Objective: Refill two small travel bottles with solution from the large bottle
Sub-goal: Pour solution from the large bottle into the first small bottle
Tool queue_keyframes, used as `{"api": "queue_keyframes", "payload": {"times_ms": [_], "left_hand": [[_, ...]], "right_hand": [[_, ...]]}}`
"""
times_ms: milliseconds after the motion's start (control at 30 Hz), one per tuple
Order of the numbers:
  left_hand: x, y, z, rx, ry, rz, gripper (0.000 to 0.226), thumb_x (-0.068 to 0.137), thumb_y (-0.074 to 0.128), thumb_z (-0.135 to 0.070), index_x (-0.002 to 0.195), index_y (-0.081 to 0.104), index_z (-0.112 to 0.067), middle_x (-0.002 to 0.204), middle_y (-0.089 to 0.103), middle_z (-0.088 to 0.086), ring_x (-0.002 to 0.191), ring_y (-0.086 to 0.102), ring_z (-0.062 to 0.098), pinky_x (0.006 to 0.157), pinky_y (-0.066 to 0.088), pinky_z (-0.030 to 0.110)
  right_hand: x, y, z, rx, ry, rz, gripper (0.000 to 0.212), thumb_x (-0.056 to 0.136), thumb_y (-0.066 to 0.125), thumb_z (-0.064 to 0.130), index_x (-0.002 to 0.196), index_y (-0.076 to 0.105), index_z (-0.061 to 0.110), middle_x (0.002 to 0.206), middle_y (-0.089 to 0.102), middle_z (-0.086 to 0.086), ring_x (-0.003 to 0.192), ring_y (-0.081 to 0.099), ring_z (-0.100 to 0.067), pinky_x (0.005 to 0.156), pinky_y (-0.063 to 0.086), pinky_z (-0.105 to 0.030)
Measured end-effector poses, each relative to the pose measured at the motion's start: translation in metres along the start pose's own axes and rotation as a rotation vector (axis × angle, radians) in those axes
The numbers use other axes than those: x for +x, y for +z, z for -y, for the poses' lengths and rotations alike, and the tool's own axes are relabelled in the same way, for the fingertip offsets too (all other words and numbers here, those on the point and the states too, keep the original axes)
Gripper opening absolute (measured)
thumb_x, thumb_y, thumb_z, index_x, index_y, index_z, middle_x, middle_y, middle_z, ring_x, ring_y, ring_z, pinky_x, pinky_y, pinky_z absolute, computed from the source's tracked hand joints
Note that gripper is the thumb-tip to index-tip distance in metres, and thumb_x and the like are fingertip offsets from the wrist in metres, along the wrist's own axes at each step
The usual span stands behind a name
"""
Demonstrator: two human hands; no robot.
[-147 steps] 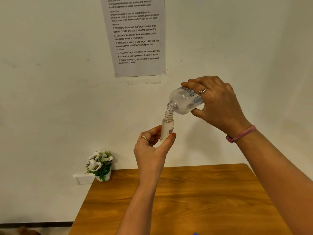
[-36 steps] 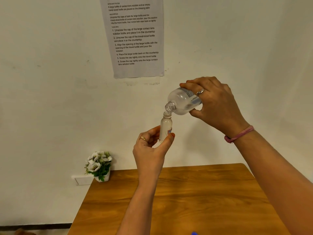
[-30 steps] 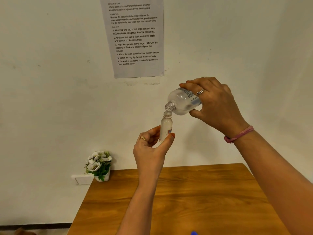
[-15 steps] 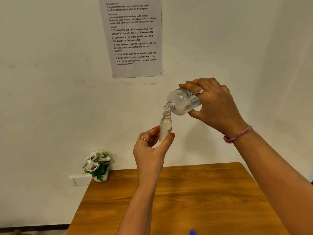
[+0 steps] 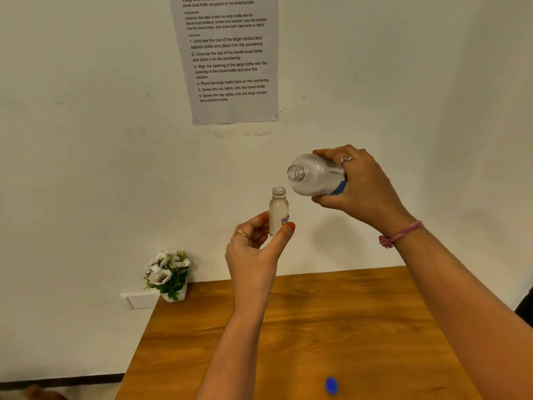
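My left hand (image 5: 253,252) holds a small clear travel bottle (image 5: 278,210) upright and uncapped, between thumb and fingers, high above the table. My right hand (image 5: 366,192) grips the large clear bottle (image 5: 314,174) by its body, tilted nearly level with its open mouth facing left. The large bottle's mouth sits up and to the right of the small bottle's neck, apart from it. The small bottle looks nearly full of clear liquid. A second travel bottle is not in view.
A wooden table (image 5: 331,327) lies below my arms, with a blue cap (image 5: 331,385) near its front edge. A small potted flower (image 5: 168,274) stands at the back left corner by the wall. An instruction sheet (image 5: 230,59) hangs on the white wall.
The large bottle's mouth has lifted off the small bottle's neck and moved right, tilting back toward level. My left hand keeps the small bottle in place.
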State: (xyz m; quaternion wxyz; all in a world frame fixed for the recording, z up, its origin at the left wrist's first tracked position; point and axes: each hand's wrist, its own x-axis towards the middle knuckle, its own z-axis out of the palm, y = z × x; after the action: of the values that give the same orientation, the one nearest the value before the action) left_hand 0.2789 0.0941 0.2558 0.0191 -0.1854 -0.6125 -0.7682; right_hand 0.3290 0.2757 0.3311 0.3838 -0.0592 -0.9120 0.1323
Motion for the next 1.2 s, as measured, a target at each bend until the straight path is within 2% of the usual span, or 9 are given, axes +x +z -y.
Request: {"api": "queue_keyframes", "payload": {"times_ms": [133,200,400,500,667,767,900,1200], "left_hand": [[-0.005,-0.012,0.01,0.009,-0.042,0.036,0.041,0.068,0.083,-0.027,0.105,0.066,-0.024,0.098,0.072,-0.005,0.092,0.068,0.005,0.074,0.054,0.016],[-0.009,-0.02,0.018,0.016,-0.069,0.056,0.042,0.068,0.082,-0.025,0.106,0.066,-0.023,0.099,0.072,-0.006,0.092,0.068,0.003,0.076,0.054,0.016],[-0.024,-0.046,0.047,0.062,-0.133,0.111,0.037,0.072,0.08,-0.015,0.106,0.066,-0.02,0.1,0.072,-0.004,0.091,0.068,0.003,0.075,0.054,0.015],[-0.033,-0.058,0.064,0.102,-0.184,0.138,0.039,0.073,0.079,-0.009,0.109,0.065,-0.014,0.102,0.072,0.0,0.093,0.069,0.007,0.08,0.056,0.021],[-0.053,-0.078,0.093,0.224,-0.239,0.186,0.039,0.073,0.08,-0.016,0.108,0.065,-0.015,0.103,0.071,-0.002,0.093,0.068,0.006,0.077,0.056,0.019],[-0.066,-0.089,0.107,0.313,-0.268,0.211,0.036,0.072,0.081,-0.02,0.104,0.063,-0.022,0.101,0.07,-0.007,0.088,0.066,-0.001,0.07,0.053,0.012],[-0.083,-0.099,0.126,0.446,-0.3,0.232,0.04,0.072,0.081,-0.025,0.108,0.064,-0.019,0.104,0.068,-0.006,0.095,0.062,0.006,0.077,0.051,0.018],[-0.123,-0.111,0.182,0.617,-0.376,0.275,0.047,0.071,0.082,-0.023,0.113,0.064,-0.008,0.109,0.068,0.002,0.099,0.063,0.012,0.086,0.051,0.024]], "right_hand": [[-0.018,0.017,-0.006,0.265,0.185,0.032,0.077,0.058,0.087,0.028,0.127,0.052,0.021,0.11,0.053,0.011,0.1,0.049,-0.005,0.077,0.038,-0.007],[-0.031,0.029,-0.009,0.345,0.282,0.049,0.079,0.057,0.087,0.028,0.127,0.052,0.023,0.109,0.053,0.015,0.099,0.049,0.0,0.07,0.04,-0.003],[-0.072,0.065,-0.01,0.467,0.48,0.075,0.081,0.055,0.087,0.031,0.127,0.05,0.023,0.108,0.054,0.016,0.093,0.05,0.009,0.068,0.036,-0.004],[-0.091,0.083,-0.006,0.486,0.548,0.09,0.08,0.056,0.087,0.031,0.127,0.05,0.023,0.106,0.054,0.018,0.092,0.05,0.007,0.066,0.037,-0.004],[-0.12,0.102,0.004,0.491,0.598,0.096,0.075,0.057,0.087,0.029,0.123,0.051,0.022,0.102,0.053,0.019,0.088,0.049,0.015,0.061,0.038,0.004],[-0.137,0.108,0.008,0.476,0.611,0.084,0.075,0.058,0.087,0.03,0.124,0.051,0.02,0.106,0.055,0.014,0.092,0.052,0.006,0.061,0.039,0.002],[-0.152,0.113,0.009,0.484,0.626,0.082,0.076,0.06,0.087,0.027,0.126,0.05,0.016,0.112,0.056,0.007,0.102,0.052,-0.007,0.061,0.04,0.004],[-0.183,0.118,-0.007,0.487,0.663,0.159,0.076,0.061,0.086,0.027,0.127,0.049,0.016,0.119,0.056,0.004,0.105,0.051,-0.007,0.064,0.043,0.0]]}}
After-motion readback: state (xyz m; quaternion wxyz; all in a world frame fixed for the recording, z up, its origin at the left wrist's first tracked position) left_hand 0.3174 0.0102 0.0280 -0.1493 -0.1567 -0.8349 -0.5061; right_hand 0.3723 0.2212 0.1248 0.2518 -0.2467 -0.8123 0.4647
